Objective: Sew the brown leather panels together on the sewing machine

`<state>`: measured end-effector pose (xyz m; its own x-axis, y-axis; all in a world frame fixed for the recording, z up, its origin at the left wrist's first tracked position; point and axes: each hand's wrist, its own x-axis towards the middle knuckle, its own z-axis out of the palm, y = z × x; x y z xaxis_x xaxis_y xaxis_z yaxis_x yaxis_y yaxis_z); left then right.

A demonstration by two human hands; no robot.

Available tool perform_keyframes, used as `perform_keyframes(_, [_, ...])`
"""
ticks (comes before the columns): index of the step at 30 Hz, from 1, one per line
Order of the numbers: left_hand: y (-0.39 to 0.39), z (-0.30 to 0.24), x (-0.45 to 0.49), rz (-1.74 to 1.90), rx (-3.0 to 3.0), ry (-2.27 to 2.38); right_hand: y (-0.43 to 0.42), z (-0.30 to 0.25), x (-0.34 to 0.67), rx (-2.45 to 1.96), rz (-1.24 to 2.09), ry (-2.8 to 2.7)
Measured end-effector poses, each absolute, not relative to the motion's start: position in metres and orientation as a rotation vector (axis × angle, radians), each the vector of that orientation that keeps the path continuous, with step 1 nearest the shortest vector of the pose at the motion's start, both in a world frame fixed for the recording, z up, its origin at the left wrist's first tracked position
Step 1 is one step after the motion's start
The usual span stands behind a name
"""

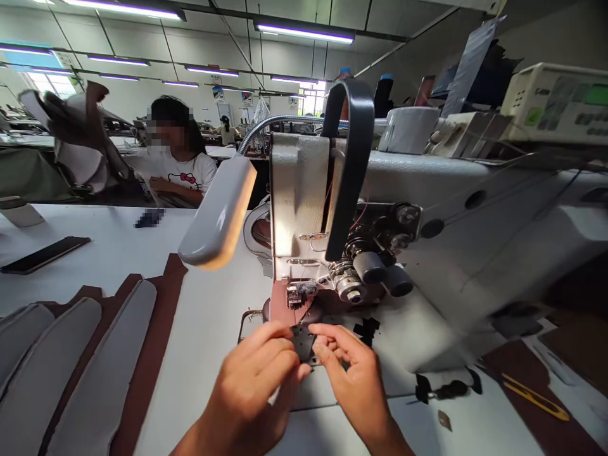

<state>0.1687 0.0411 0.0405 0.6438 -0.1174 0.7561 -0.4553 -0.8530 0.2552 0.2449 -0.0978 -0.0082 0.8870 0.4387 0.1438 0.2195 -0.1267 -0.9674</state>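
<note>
My left hand and my right hand meet low in the middle, just in front of the needle and presser foot of a white industrial sewing machine. Both hands pinch a small dark piece of material lying on the machine bed under the foot. The fingers of both are curled together on it. A brown leather piece lies under the needle area. Small black scraps sit just right of my right hand.
A gooseneck lamp hangs left of the needle. Grey and brown cut leather panels lie overlapped at the left, a phone beyond them. Yellow snips lie at the right. Another person sits across the table.
</note>
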Motion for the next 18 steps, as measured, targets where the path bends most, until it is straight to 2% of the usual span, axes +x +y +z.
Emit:
perform_keyframes(3, [0.060, 0.041, 0.172, 1.162, 2.462, -0.330, -0.095, -0.007, 0.261, -1.833, -0.030, -0.517])
perform_keyframes(7, [0.080, 0.036, 0.184, 0.935, 2.469, -0.505, -0.077, 0.000, 0.282, -1.780, 0.062, -0.457])
perform_keyframes(18, [0.085, 0.035, 0.196, 0.893, 2.444, -0.645, -0.049, 0.009, 0.295, -1.874, 0.085, -0.379])
